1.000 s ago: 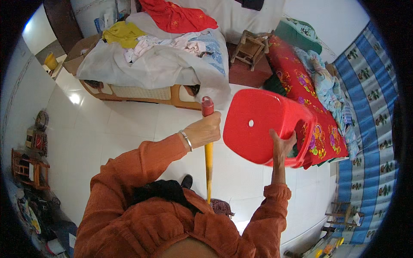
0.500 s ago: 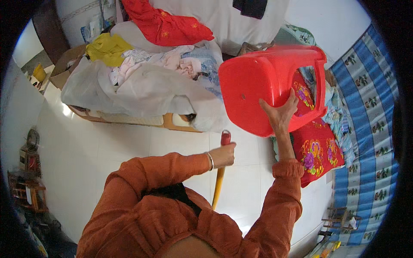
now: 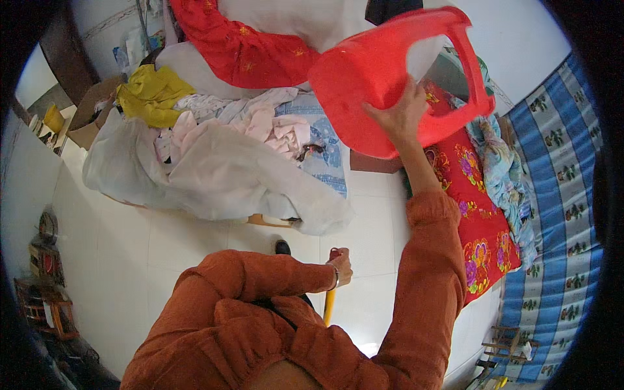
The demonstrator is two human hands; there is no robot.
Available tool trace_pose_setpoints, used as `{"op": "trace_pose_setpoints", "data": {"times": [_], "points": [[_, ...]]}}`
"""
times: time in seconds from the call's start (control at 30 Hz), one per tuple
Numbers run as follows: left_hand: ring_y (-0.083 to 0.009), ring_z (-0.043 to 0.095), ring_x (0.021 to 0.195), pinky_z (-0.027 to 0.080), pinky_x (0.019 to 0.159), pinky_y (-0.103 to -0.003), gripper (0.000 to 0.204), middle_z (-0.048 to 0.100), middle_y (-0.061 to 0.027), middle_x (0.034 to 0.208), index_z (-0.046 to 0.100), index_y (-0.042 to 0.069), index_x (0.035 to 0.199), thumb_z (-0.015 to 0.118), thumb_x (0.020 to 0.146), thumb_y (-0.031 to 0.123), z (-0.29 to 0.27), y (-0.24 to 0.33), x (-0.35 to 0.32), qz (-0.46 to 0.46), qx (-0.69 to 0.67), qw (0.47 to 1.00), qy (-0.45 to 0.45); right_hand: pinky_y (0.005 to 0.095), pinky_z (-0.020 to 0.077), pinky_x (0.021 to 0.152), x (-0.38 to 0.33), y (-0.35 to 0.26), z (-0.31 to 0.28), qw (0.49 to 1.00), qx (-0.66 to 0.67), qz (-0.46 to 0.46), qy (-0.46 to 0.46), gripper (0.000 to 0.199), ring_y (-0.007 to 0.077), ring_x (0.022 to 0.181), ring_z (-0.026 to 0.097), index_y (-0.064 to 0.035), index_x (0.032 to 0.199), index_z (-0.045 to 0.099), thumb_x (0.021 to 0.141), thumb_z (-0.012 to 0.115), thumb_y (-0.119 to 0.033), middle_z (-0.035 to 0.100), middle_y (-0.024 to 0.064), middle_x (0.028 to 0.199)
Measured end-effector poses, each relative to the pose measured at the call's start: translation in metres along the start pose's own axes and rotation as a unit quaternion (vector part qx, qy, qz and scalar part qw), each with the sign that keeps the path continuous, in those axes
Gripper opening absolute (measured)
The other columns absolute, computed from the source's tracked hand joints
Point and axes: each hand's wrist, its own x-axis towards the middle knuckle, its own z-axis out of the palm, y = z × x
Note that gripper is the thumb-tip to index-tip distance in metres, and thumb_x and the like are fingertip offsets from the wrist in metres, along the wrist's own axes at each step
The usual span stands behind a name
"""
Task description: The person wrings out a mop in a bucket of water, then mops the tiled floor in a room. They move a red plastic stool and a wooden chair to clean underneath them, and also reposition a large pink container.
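While the red plastic stool point(image 3: 390, 71) hangs tipped in the air above the bed's edge, seat turned toward the person and legs pointing away, the right hand point(image 3: 402, 116) carries it alone, fingers clamped on the rim of the seat with the arm stretched well out. A stool held this far from the body wants a firm wrist and a slow swing, so that its legs stay apart from the heap of clothes and pale sheets point(image 3: 221, 156) just below and from the red flowered cover point(image 3: 478, 214) beside it. The left hand point(image 3: 340, 265) is closed around the red top of a yellow-handled stick point(image 3: 329, 305), upright and close to the chest; keeping it vertical and still gives balance over the white tiled floor point(image 3: 130, 260).
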Motion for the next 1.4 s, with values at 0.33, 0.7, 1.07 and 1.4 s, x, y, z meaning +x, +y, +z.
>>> {"op": "trace_pose_setpoints", "data": {"times": [0.33, 0.7, 1.07, 1.4], "points": [[-0.0162, 0.058, 0.056, 0.039, 0.053, -0.032, 0.007, 0.060, -0.0012, 0.056, 0.061, 0.014, 0.054, 0.059, 0.061, 0.017, 0.075, -0.055, 0.019, 0.080, -0.116, 0.990, 0.003, 0.0432, 0.0327, 0.082, 0.062, -0.020, 0.169, 0.999, 0.027, -0.003, 0.035, 0.102, 0.0323, 0.094, 0.043, 0.0074, 0.119, 0.031, 0.044, 0.076, -0.045, 0.046, 0.0188, 0.102], [-0.0164, 0.059, 0.061, 0.041, 0.053, -0.032, 0.008, 0.061, -0.0002, 0.061, 0.063, 0.014, 0.059, 0.058, 0.064, 0.017, 0.120, -0.068, 0.059, 0.136, -0.216, 0.964, 0.079, 0.0385, 0.0304, 0.087, 0.123, -0.039, 0.293, 0.980, -0.067, 0.124, -0.139, 0.103, 0.0283, 0.100, 0.042, 0.0082, 0.122, 0.027, 0.046, 0.077, -0.039, 0.043, 0.0171, 0.108], [-0.0164, 0.059, 0.061, 0.040, 0.054, -0.032, 0.008, 0.061, -0.0005, 0.062, 0.063, 0.014, 0.058, 0.058, 0.064, 0.017, 0.150, -0.059, 0.056, 0.131, -0.272, 0.943, 0.138, 0.0366, 0.0296, 0.084, 0.151, -0.068, 0.391, 0.970, -0.122, 0.147, -0.151, 0.062, 0.0245, 0.097, 0.041, 0.0012, 0.124, 0.031, 0.073, 0.054, -0.024, 0.045, 0.0121, 0.105], [-0.0163, 0.058, 0.061, 0.039, 0.055, -0.032, 0.009, 0.061, -0.0007, 0.062, 0.062, 0.013, 0.058, 0.057, 0.065, 0.016, 0.159, -0.057, 0.062, 0.126, -0.310, 0.929, 0.155, 0.0366, 0.0272, 0.088, 0.090, -0.092, 0.477, 0.973, -0.165, 0.099, -0.129, 0.079, 0.0253, 0.102, 0.039, -0.0003, 0.122, 0.036, 0.059, 0.070, -0.034, 0.043, 0.0118, 0.109]]}}
